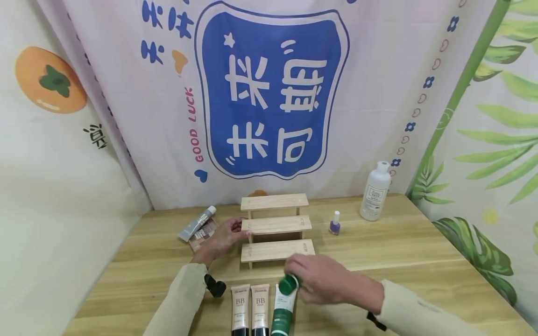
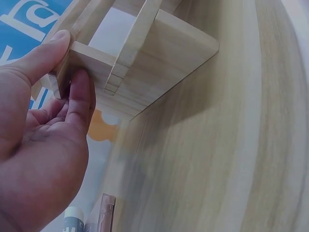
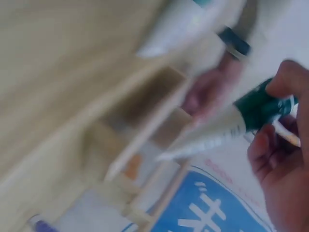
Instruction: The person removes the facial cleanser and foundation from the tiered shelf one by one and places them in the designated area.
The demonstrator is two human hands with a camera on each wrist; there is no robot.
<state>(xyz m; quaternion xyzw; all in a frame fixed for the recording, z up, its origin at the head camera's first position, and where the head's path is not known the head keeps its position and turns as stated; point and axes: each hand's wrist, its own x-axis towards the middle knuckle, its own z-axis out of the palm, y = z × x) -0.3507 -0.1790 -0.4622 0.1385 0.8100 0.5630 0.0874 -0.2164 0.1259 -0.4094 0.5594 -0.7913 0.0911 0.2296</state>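
Currently I have both hands engaged. My left hand (image 1: 224,235) pinches the left end of the middle board on one wooden rack (image 1: 275,225), which counts three boards. My right hand (image 3: 289,159) grasps one green-and-white tube (image 3: 256,111), its narrow white end pointing toward the rack in the blurred right wrist view. In the head view, that tube overlaps the upper end of one lying green-and-white tube (image 1: 282,316) on the table (image 1: 403,252). Left of that, I count two BB tubes (image 1: 240,303), side by side. Beyond my left hand, one grey tube (image 1: 197,225) lies partly over one palette (image 1: 204,237). Right of the rack stand one purple polish bottle (image 1: 335,227) and one white bottle (image 1: 375,195).
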